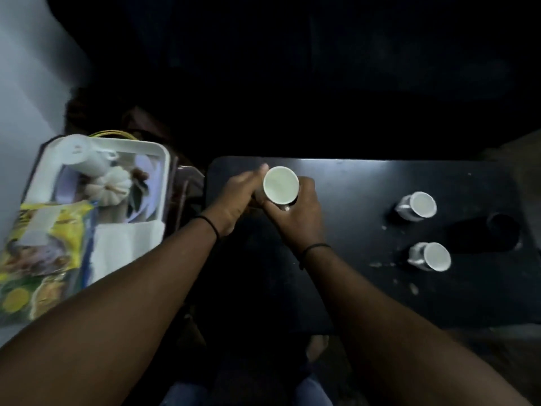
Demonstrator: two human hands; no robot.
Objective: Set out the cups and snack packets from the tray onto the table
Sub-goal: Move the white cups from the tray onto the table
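Observation:
A white cup [280,184] is upright above the near left part of the black table [351,288]. My left hand [234,197] wraps its left side and my right hand [295,212] grips its right side and handle. Two more white cups stand on the right of the table, one farther [418,206] and one nearer [433,256]. On the left lies a white tray [162,171] with one cup [85,159] on its side, yellow snack packets [44,250] and a white napkin [123,247].
The tray also holds a small white pumpkin ornament [109,186] and leaves. A dark round hole or object [502,230] sits near the table's right edge. Crumbs dot the table by the nearer cup. The room beyond is dark.

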